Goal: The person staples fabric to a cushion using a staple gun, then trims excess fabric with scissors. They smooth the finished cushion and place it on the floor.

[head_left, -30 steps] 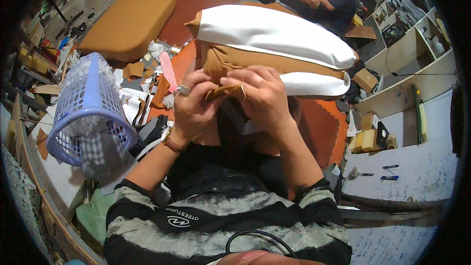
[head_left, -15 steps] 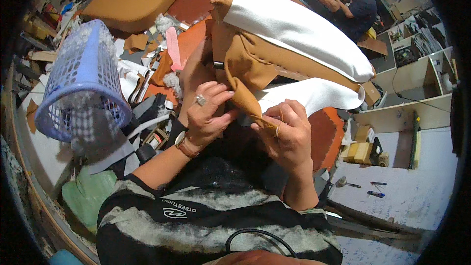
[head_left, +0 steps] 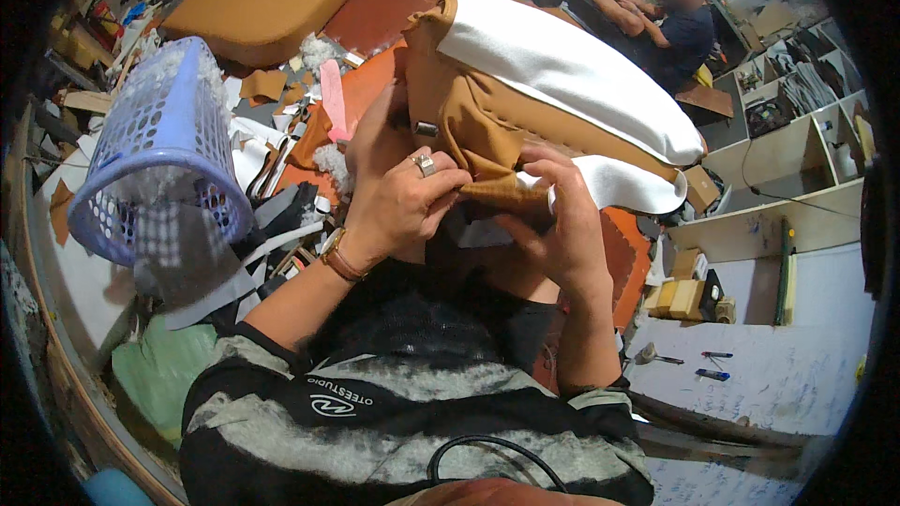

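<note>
On my lap lies a tan leather cushion cover [head_left: 525, 122] with white fabric panels [head_left: 572, 66] and a row of dark stitches along its side. My left hand [head_left: 408, 201], wearing a ring and a watch, is closed on the folded tan edge, thumb and fingers pinching it. At the other end of that fold, my right hand [head_left: 572, 225] has its fingers and thumb spread apart, fingertips close to the leather; whether they touch it is unclear. A small metal piece [head_left: 425, 128] shows on the cover above my left hand.
A blue perforated basket [head_left: 159, 169] with white stuffing lies tipped at the left, among leather scraps. A tan cushion [head_left: 262, 0] lies at the far left. Right are shelves [head_left: 797, 197], yellow blocks [head_left: 680, 298] and pens [head_left: 714, 375]. Another person [head_left: 689, 33] sits at the back right.
My right hand has let go of the pinched leather edge, and its fingers have spread. My left hand has moved right and closed on the edge. The cover has shifted slightly.
</note>
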Motion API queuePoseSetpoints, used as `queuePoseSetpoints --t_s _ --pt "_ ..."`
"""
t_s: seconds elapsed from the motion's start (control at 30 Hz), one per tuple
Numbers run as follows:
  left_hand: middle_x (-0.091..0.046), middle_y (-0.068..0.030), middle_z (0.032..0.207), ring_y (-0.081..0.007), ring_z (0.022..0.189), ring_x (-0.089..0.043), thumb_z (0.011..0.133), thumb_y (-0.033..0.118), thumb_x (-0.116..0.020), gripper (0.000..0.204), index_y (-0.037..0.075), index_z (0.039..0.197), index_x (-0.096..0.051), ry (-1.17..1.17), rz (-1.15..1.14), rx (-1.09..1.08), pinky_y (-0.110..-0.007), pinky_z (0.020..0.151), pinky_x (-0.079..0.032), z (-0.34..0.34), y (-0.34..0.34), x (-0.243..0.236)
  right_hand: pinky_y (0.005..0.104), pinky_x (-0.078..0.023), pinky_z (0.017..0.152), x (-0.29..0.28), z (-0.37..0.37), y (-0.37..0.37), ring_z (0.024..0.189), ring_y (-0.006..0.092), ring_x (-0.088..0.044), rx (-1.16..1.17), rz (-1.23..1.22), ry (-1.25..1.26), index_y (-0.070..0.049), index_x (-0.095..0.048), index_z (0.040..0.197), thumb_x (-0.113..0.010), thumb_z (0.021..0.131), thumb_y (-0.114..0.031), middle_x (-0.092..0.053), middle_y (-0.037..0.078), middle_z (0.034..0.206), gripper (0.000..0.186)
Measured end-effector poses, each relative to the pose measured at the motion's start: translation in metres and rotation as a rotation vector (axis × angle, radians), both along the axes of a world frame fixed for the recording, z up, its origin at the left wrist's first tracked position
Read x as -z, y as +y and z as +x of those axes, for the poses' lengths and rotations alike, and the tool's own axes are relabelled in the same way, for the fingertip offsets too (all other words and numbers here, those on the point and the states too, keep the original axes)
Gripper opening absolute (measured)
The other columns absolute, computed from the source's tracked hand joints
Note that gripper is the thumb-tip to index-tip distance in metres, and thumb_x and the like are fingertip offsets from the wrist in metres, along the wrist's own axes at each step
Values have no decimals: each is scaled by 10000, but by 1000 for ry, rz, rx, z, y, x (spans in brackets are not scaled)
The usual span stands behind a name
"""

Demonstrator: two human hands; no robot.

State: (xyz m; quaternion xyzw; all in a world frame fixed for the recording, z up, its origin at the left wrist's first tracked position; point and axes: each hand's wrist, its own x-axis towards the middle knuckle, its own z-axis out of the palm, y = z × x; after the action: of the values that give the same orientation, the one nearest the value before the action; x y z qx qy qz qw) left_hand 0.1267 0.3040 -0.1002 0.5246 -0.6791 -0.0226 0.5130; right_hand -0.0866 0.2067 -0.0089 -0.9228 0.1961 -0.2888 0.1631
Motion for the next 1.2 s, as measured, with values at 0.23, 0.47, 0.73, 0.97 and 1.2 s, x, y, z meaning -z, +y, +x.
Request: queuePoseSetpoints --t_s 0.23,0.47,0.73,0.97,1.2 --pt "-600 -110 866 -348 875 -594 708 -7 -797 291 60 918 -607 73 111 -69 -445 779 -502 -13 19 1 402 -522 961 2 -8 -3 1091 289 -663 -207 349 133 -53 -745 1158 -959 702 -392 -749 101 1130 608" --pt "-673 -147 1187 -382 1107 -600 687 78 -859 451 76 1104 -688 82 -95 -326 -518 986 -466 -46 11 -23 359 -511 1001 28 -44 10 1155 256 -666 -266 724 -137 9 -722 1272 -882 832 -454 -726 145 1225 659" --pt "-661 -91 951 -197 863 -614 876 326 -883 352 13 926 -728 305 175 -192 -313 784 -504 -28 13 -5 317 -563 770 119 -246 -49 876 157 -687 846 920 -845 -26 -685 1220 -635 1067 -315 -743 86 1039 330" --pt "-592 -34 782 -129 711 -553 786 283 -952 470 23 982 -612 6 372 -462 -290 651 -482 -50 -18 -51 379 -533 560 403 -413 65 740 217 -689 1577 939 -255 -37 -740 1108 -669 980 -201 -722 95 920 220" --pt "-612 -79 762 -177 681 -586 845 155 -822 284 21 999 -624 -168 411 -617 -337 654 -503 -31 -18 -45 460 -560 912 419 -339 94 1029 348 -720 1701 525 128 10 -745 1174 -725 933 -141 -749 219 1130 285"
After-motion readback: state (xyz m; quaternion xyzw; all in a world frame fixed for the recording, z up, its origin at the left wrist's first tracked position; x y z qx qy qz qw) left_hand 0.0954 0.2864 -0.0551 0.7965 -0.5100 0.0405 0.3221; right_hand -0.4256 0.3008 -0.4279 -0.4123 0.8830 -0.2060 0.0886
